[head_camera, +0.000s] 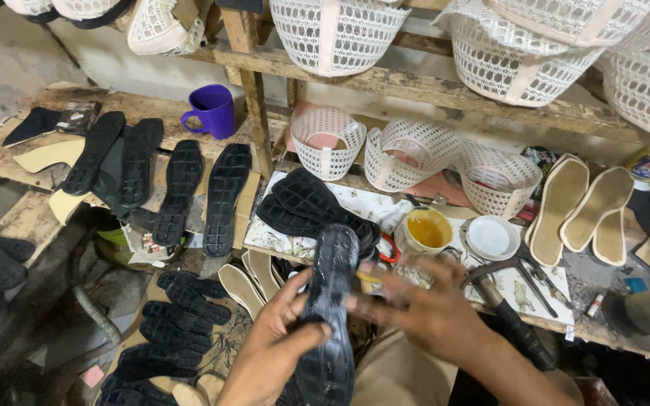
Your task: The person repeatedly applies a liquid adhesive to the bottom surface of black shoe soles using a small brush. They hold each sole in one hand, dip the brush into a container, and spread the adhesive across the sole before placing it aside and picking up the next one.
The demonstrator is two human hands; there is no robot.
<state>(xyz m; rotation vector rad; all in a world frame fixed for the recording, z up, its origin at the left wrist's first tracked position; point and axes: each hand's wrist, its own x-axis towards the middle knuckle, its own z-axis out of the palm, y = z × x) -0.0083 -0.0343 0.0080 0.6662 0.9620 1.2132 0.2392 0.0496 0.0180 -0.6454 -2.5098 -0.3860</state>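
Observation:
My left hand (276,342) grips a black rubber shoe sole (330,301) around its middle and holds it upright, tread side toward me, glossy with wet glue. My right hand (426,308) is blurred with motion just to the right of the sole, fingers spread toward its edge; whether it holds something small I cannot tell. Just beyond it stands a tin of yellow glue (424,229).
Black soles (182,188) lie in rows on the wooden bench, and more are stacked (306,203) by the glue tin. There are beige insoles (562,207), white mesh shoe uppers (329,143), a purple mug (212,109), a white lid (490,237) and a hammer (509,316).

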